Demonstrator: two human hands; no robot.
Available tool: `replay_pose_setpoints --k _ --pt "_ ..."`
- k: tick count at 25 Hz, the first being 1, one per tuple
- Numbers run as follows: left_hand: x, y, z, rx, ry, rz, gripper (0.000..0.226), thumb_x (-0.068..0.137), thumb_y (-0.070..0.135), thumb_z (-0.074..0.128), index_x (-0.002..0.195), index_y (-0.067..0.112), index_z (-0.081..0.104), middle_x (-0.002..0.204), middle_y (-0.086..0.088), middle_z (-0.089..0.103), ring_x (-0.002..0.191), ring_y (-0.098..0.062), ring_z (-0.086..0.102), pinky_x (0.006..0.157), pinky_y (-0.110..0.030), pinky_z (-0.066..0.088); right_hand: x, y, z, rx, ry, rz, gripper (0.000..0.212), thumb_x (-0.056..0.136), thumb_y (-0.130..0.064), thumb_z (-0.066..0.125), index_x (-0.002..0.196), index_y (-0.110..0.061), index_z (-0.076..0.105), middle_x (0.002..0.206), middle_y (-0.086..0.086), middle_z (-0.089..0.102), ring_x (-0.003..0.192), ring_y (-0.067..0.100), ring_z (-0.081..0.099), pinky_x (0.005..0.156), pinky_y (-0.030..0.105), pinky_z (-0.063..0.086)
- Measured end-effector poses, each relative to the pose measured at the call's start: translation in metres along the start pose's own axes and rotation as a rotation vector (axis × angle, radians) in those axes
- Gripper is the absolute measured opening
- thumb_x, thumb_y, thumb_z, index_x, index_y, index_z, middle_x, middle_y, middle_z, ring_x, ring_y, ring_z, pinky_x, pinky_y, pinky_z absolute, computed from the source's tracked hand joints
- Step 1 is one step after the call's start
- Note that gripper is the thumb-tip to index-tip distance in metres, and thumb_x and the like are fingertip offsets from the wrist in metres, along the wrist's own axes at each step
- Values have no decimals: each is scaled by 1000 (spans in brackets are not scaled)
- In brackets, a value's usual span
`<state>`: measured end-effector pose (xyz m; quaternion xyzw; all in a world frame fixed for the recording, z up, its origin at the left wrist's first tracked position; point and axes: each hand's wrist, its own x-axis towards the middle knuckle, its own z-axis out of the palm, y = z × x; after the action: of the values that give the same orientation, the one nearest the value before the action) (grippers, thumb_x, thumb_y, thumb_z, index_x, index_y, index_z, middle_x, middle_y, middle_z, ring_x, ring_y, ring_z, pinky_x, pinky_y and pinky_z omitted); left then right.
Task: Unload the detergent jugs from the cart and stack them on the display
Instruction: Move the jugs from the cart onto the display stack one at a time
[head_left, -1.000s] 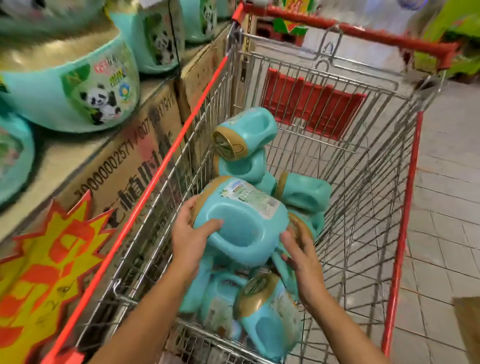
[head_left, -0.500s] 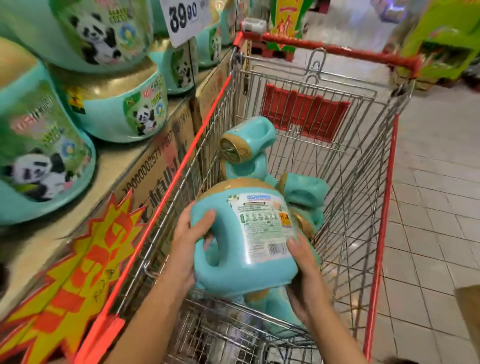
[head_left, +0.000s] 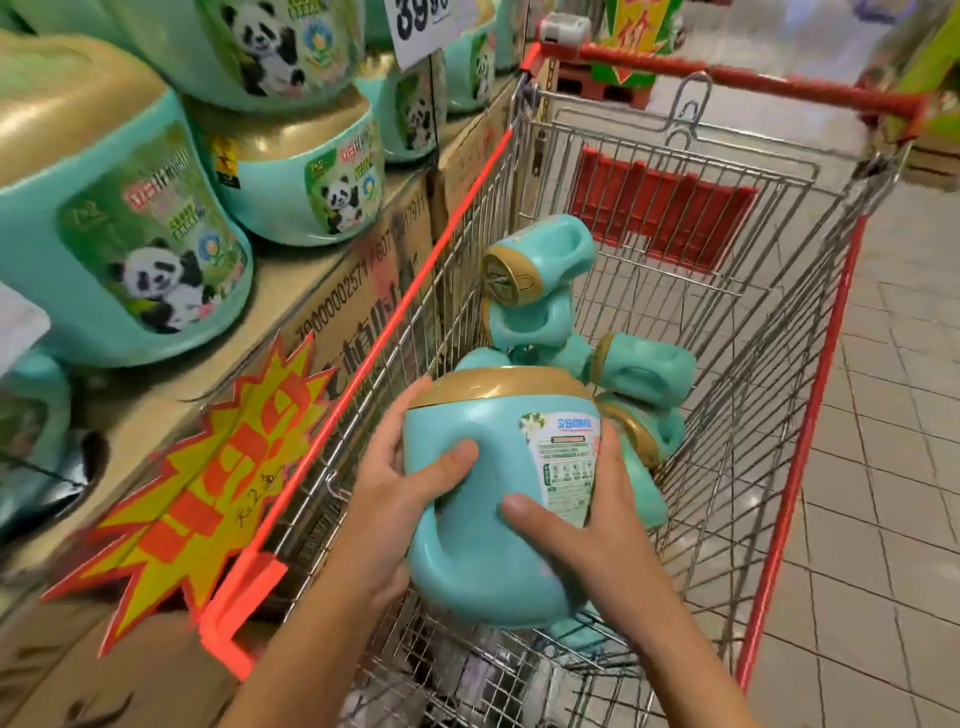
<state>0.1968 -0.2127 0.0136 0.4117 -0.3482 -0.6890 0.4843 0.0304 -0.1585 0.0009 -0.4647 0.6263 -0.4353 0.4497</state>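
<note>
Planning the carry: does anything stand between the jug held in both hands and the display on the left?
Yes. The cart's red side rail and the wire wall under it run between the held jug, gripped by the left hand and right hand, and the display.

The floor (head_left: 893, 467) beside me is laid in pale grey square tiles with darker grout lines; it runs off into a bright, washed-out aisle at the far end, where the light glares on the ground; a yellow and red starburst sign (head_left: 208, 493) hangs low on the left, with handwriting on it; a white price card (head_left: 421, 26) with black numerals sits high up; further back stands a yellow and red banner (head_left: 636, 26); blurred green shelving (head_left: 935, 62) fills the far right corner.
</note>
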Motion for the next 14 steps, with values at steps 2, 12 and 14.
replay_pose_setpoints --k 2,12,14 --pt "-20 2 14 81 31 101 81 57 20 87 130 37 55 117 5 71 102 -15 70 74 -27 58 1 -5 -4 -25 -79 41 131 38 -75 79 147 -31 19 143 -2 45 129 19 48 105 48 42" --pt "-77 -15 46 198 229 77 113 33 59 90 136 31 51 125 9 64 111 -9 62 95 -31 53 -10 -4 -62 538 -524 85 86 50 -38 90 124 -9 57 109 13 71 94 28 70 72 36 56" --pt "-94 -31 47 -110 179 -32 147 8 56 94 140 17 44 122 -5 67 98 -18 69 72 -27 59 -18 -5 -59 544 -666 148 90 48 -38 91 125 -5 57 108 15 71 93 29 69 74 37 57"
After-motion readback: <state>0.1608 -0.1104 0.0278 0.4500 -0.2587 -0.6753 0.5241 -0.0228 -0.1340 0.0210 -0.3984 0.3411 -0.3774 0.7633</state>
